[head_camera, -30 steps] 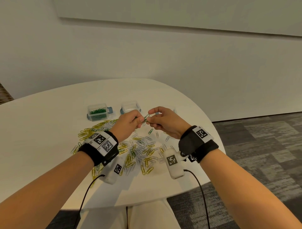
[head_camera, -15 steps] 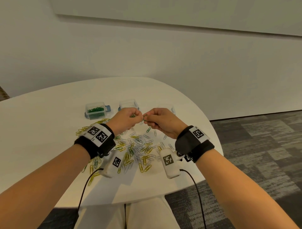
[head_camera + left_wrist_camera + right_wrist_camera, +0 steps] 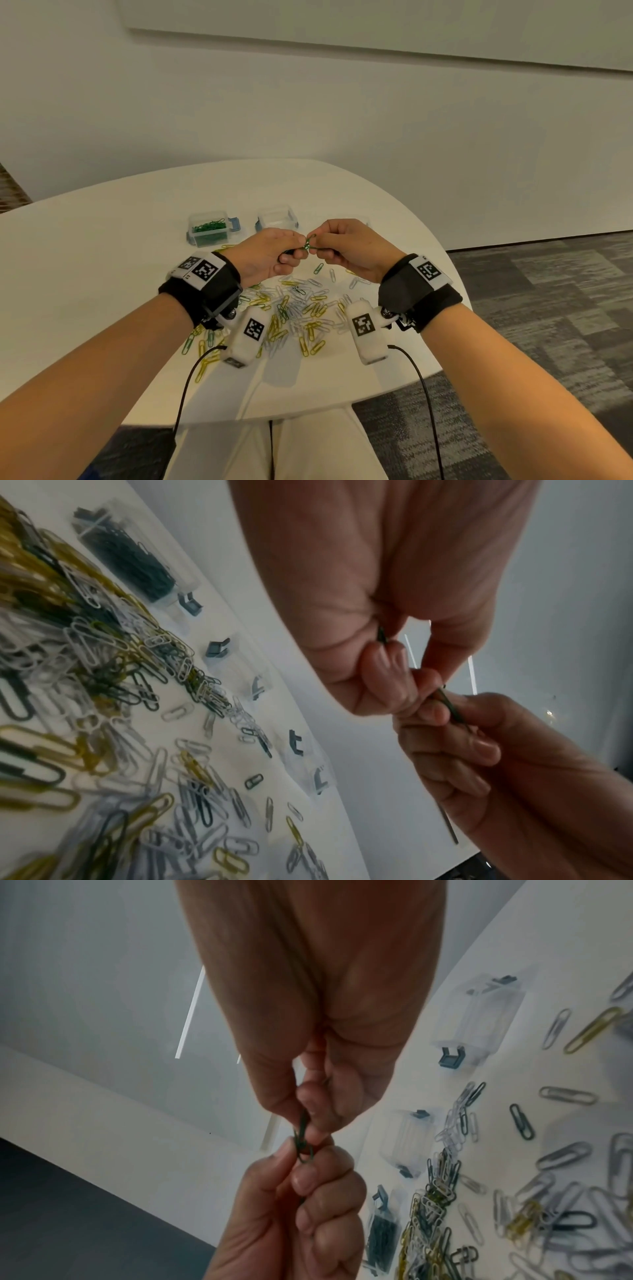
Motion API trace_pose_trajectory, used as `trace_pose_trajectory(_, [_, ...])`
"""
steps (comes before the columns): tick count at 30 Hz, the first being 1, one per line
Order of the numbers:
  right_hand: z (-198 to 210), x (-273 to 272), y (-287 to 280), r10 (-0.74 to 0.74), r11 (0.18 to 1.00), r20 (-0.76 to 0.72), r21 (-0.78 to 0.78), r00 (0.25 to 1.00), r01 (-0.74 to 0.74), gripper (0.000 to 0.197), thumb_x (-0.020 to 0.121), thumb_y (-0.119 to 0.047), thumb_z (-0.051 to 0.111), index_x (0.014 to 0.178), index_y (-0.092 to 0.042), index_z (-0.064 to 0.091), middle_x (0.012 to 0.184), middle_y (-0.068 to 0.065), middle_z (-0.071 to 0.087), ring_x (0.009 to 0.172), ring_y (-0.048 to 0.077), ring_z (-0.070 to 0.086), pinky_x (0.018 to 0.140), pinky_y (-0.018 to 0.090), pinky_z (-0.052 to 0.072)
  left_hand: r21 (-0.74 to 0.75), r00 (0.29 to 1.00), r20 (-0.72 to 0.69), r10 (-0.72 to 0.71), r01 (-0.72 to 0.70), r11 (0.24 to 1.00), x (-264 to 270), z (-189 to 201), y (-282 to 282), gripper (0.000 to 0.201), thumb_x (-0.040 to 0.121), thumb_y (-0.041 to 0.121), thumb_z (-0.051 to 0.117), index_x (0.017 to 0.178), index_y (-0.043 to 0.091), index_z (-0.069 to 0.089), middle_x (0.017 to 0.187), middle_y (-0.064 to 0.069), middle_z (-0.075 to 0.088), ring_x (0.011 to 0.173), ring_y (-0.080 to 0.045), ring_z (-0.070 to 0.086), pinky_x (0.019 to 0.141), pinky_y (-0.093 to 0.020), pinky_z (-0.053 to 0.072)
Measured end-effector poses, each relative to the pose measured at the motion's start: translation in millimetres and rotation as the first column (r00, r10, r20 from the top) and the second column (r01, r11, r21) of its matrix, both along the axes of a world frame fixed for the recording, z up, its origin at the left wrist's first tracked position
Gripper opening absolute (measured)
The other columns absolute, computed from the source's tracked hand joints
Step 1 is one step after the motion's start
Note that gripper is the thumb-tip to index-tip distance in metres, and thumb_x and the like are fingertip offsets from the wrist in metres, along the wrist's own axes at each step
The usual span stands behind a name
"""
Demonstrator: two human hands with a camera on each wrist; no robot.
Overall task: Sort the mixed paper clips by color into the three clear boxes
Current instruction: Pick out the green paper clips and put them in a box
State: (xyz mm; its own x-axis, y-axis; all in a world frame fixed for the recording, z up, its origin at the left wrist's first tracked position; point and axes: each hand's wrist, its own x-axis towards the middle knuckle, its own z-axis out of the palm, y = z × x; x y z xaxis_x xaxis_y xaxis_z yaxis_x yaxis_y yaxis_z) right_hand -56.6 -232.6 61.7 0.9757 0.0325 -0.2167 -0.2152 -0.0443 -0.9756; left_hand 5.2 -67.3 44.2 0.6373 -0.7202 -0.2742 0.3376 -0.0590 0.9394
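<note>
Paper clips [image 3: 301,318] in green, yellow and white lie heaped on the white table [image 3: 85,291] as the left hand [image 3: 267,255] and right hand [image 3: 349,248] pinch linked green clips [image 3: 310,244] above, three clear boxes [image 3: 209,229] beyond

Green, yellow and white paper clips [image 3: 301,315] on a white table [image 3: 102,260]; black-and-white checkered wristbands [image 3: 202,270].

Both hands, the left hand [image 3: 270,255] and right hand [image 3: 349,250], pinch linked green clips [image 3: 309,244] above the mixed pile [image 3: 294,313] near the counter's [image 3: 85,281] front edge.
</note>
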Motion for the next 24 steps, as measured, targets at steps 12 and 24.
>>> trace_pose_trajectory(12, [-3.4, -6.2, 1.9, -0.01, 0.994, -0.006, 0.105, 1.0, 0.01, 0.009, 0.092, 0.001, 0.055, 0.095, -0.005, 0.061, 0.076, 0.006, 0.061, 0.057, 0.009, 0.045, 0.058, 0.018, 0.041, 0.007, 0.991, 0.136, 0.008, -0.009, 1.0, -6.5, -6.8, 0.3, 0.021, 0.101, 0.01, 0.036, 0.085, 0.009, 0.049, 0.063, 0.001, 0.042, 0.044, -0.002, 0.029, 0.039, -0.011, 0.025])
trace_pose_trajectory(24, [-1.8, -4.9, 3.6, -0.12, 0.903, -0.055, 0.41, 0.991, 0.132, 0.014, 0.093, 0.006, 0.049, 0.098, -0.007, 0.053, 0.078, 0.014, 0.062, 0.052, 0.009, 0.045, 0.046, 0.016, 0.037, -0.052, 0.971, 0.207, 0.118, -0.11, 0.993, -7.0, -2.4, -6.5, 0.021, 0.099, 0.005, 0.039, 0.082, 0.008, 0.052, 0.06, 0.002, 0.043, 0.042, -0.002, 0.029, 0.039, -0.012, 0.026])
